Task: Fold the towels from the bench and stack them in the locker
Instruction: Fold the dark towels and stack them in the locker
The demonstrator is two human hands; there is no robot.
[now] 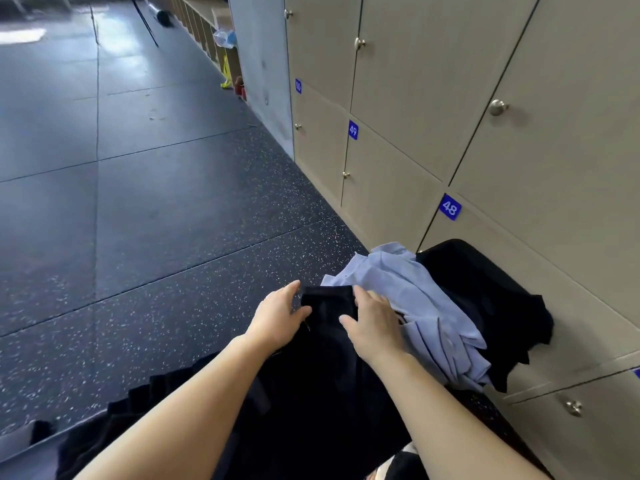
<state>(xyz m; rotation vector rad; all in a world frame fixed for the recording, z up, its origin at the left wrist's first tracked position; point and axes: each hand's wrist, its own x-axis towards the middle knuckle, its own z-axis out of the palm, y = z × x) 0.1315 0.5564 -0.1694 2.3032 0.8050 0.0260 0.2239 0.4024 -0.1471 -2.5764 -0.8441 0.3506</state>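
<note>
Two grips laid flat on a dark towel

Both bare forearms reach forward and draw close together. The left grip [277, 318] is released: its fingers lie straight along the left edge of the dark towel [329, 306], with the thumb resting on top of the cloth. The right grip [375, 327] is also released, palm down and fingers stretched over the towel's right edge. Between the two grips the dark towel shows a squared, folded end; it is matte, smooth and nearly black, and runs back under both wrists. Just right of the right grip a pale blue towel [426, 306] lies crumpled in soft creases, thin and light. Farther right, a black towel [491, 292] is bunched against the lockers [398, 81]. Their doors are beige and faintly grained, with round metal knobs [498, 107] and blue tags [449, 207] reading 48, 49 and 50. Left of the left grip spreads a dark, speckled rubber floor [173, 237].
</note>
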